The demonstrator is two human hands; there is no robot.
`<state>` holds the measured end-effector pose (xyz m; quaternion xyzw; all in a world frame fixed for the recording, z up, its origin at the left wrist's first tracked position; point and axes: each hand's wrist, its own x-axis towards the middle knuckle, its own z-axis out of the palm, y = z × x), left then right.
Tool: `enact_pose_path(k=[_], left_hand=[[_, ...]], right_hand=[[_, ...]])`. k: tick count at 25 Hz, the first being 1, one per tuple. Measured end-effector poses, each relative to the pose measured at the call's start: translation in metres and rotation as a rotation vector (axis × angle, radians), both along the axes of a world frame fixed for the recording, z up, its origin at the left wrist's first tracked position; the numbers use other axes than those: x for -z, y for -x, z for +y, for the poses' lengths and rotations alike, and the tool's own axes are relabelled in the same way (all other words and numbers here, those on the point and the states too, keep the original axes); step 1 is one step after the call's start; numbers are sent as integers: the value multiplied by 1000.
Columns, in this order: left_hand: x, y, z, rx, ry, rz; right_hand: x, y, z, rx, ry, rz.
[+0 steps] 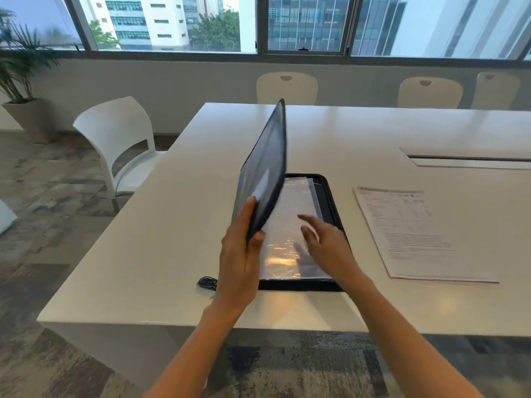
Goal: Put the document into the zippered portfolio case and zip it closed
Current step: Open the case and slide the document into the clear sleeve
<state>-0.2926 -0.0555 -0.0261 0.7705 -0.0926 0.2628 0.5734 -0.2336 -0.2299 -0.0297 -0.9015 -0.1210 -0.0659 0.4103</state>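
A dark zippered portfolio case lies on the white table, its cover lifted nearly upright. My left hand grips the cover's near edge between thumb and fingers. Inside, shiny clear plastic sleeves cover the base. My right hand hovers over the sleeves with fingers spread, holding nothing. The printed document lies flat on the table to the right of the case, apart from it. A zipper pull with a dark tab rests by the case's near left corner.
A cable slot is cut into the table at the far right. White chairs stand at the left and along the far side. A potted plant stands by the window.
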Motion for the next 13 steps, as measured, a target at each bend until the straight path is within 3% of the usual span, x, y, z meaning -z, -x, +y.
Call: enact_pose_path(k=[4, 8, 13], left_hand=[[-9, 6, 24, -176, 274, -36], [-7, 13, 54, -292, 392, 6], [15, 16, 95, -548, 356, 72]], right_hand=[[38, -3, 1, -19, 478, 16], [51, -4, -2, -20, 525, 5], [54, -2, -2, -20, 515, -30]])
